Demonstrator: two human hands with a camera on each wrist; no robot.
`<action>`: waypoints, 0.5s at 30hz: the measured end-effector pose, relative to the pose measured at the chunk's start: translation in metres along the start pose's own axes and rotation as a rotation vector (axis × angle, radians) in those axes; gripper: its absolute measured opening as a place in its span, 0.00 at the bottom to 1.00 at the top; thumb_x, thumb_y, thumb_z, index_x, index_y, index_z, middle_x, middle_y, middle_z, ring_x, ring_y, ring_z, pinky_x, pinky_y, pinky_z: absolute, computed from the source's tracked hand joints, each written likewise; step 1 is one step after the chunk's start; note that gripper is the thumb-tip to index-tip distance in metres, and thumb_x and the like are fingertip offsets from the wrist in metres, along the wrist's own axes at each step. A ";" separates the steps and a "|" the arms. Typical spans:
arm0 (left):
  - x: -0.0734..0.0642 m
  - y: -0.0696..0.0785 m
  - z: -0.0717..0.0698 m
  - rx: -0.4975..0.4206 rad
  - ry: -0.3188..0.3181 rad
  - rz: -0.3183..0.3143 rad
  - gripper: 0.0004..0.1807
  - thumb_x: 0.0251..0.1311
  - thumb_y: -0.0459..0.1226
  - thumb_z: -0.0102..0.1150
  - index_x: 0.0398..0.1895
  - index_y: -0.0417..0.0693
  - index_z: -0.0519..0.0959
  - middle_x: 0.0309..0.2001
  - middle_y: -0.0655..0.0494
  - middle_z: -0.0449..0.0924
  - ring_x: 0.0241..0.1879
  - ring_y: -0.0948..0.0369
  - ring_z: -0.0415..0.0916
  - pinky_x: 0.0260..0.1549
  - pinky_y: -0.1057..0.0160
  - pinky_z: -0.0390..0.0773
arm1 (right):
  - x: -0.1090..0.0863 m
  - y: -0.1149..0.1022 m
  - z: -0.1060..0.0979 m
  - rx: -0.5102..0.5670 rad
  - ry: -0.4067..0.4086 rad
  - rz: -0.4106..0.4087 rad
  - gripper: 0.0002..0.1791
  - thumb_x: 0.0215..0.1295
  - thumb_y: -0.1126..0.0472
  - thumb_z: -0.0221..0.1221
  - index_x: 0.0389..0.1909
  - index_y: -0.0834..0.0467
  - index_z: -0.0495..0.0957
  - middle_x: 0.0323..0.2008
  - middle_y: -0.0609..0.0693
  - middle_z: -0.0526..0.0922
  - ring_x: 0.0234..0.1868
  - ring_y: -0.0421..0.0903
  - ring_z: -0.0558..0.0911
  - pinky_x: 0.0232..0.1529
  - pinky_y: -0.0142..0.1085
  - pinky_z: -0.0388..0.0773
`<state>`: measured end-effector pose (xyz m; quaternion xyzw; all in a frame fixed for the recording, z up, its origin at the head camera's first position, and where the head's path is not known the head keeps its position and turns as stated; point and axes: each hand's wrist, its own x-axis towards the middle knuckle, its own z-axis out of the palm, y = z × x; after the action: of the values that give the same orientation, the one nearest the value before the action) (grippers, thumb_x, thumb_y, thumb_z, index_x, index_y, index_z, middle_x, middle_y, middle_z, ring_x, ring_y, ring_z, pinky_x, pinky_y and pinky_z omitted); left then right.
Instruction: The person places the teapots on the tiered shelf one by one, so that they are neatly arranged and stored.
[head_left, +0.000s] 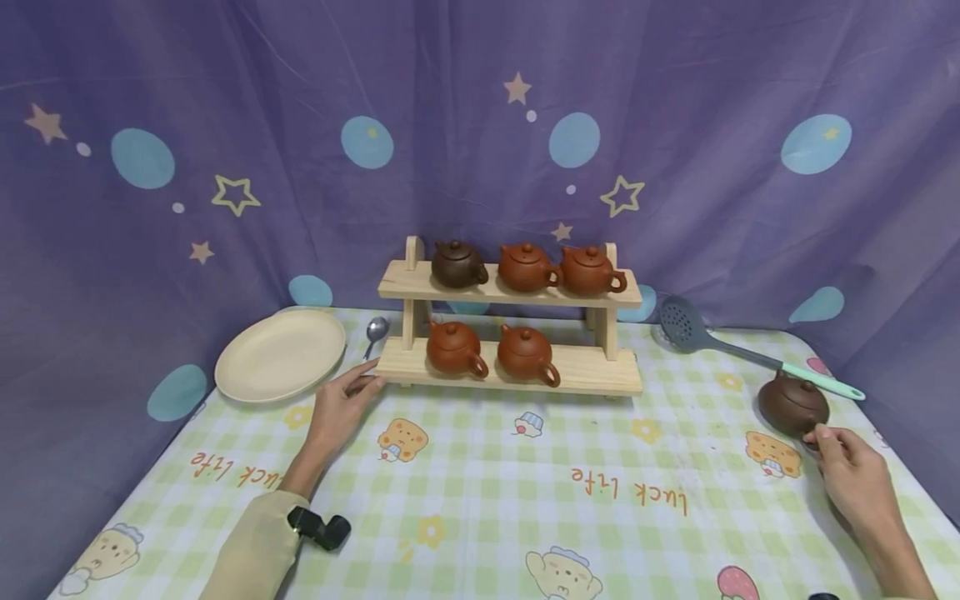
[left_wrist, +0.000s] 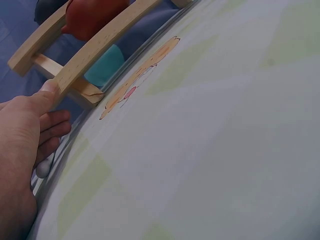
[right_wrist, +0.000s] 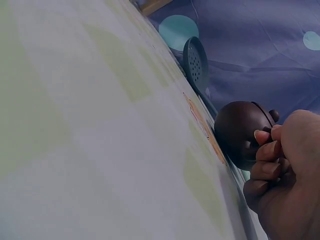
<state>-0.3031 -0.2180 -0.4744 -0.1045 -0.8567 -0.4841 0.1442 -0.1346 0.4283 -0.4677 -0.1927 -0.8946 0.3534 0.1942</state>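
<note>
My left hand [head_left: 341, 412] holds the left front corner of a two-tier wooden display shelf [head_left: 577, 367]. In the left wrist view the thumb [left_wrist: 49, 86] lies against the end of the lower plank, the other fingers below it. Far to the right, my right hand [head_left: 858, 475] pinches the handle of a dark brown teapot [head_left: 791, 404], its lid on and spout pointing away. On the upper tier stand another dark teapot [head_left: 455, 268] and two reddish-brown teapots [head_left: 527, 271] [head_left: 588, 273]. Two more reddish-brown teapots [head_left: 453, 348] [head_left: 525, 354] sit on the lower tier.
A cream oval plate [head_left: 281, 354] lies at the left, with a small metal spoon [head_left: 376, 330] between it and the shelf. Behind the held teapot lies a slotted skimmer [head_left: 686, 325] with a mint handle. A purple curtain [head_left: 465, 67] hangs behind the checked tablecloth [head_left: 510, 500].
</note>
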 end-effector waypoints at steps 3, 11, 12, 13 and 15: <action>0.000 0.000 0.000 -0.003 -0.001 -0.001 0.27 0.71 0.48 0.65 0.68 0.46 0.78 0.47 0.45 0.88 0.50 0.49 0.85 0.55 0.48 0.79 | -0.001 -0.002 0.000 -0.002 0.007 0.001 0.27 0.85 0.48 0.39 0.48 0.68 0.76 0.25 0.45 0.75 0.26 0.36 0.69 0.26 0.32 0.65; 0.000 -0.001 0.000 0.006 0.002 0.010 0.27 0.71 0.47 0.65 0.68 0.46 0.78 0.46 0.45 0.88 0.49 0.49 0.85 0.54 0.47 0.79 | -0.005 -0.014 0.004 -0.021 0.015 -0.085 0.24 0.85 0.52 0.42 0.46 0.68 0.78 0.31 0.51 0.79 0.28 0.31 0.68 0.28 0.32 0.64; 0.000 -0.001 0.000 0.006 0.004 0.011 0.27 0.71 0.47 0.65 0.68 0.46 0.78 0.46 0.45 0.88 0.48 0.49 0.85 0.54 0.48 0.79 | -0.005 -0.016 0.005 -0.013 0.008 -0.097 0.24 0.85 0.52 0.42 0.46 0.67 0.78 0.30 0.52 0.79 0.28 0.32 0.68 0.27 0.32 0.64; 0.000 -0.001 0.000 0.008 0.004 0.012 0.27 0.71 0.47 0.65 0.68 0.46 0.78 0.46 0.45 0.88 0.48 0.49 0.85 0.54 0.48 0.79 | -0.006 -0.018 0.006 -0.006 0.001 -0.109 0.23 0.85 0.52 0.42 0.46 0.67 0.77 0.29 0.51 0.78 0.28 0.32 0.69 0.27 0.31 0.64; 0.000 -0.001 0.000 0.010 0.005 0.015 0.27 0.71 0.47 0.65 0.68 0.46 0.78 0.46 0.45 0.88 0.48 0.50 0.85 0.54 0.48 0.80 | -0.008 -0.023 0.008 0.008 -0.015 -0.135 0.22 0.85 0.52 0.43 0.46 0.66 0.77 0.28 0.49 0.76 0.28 0.34 0.69 0.27 0.31 0.63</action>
<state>-0.3036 -0.2183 -0.4753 -0.1088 -0.8580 -0.4790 0.1504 -0.1364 0.4045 -0.4590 -0.1286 -0.9055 0.3448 0.2115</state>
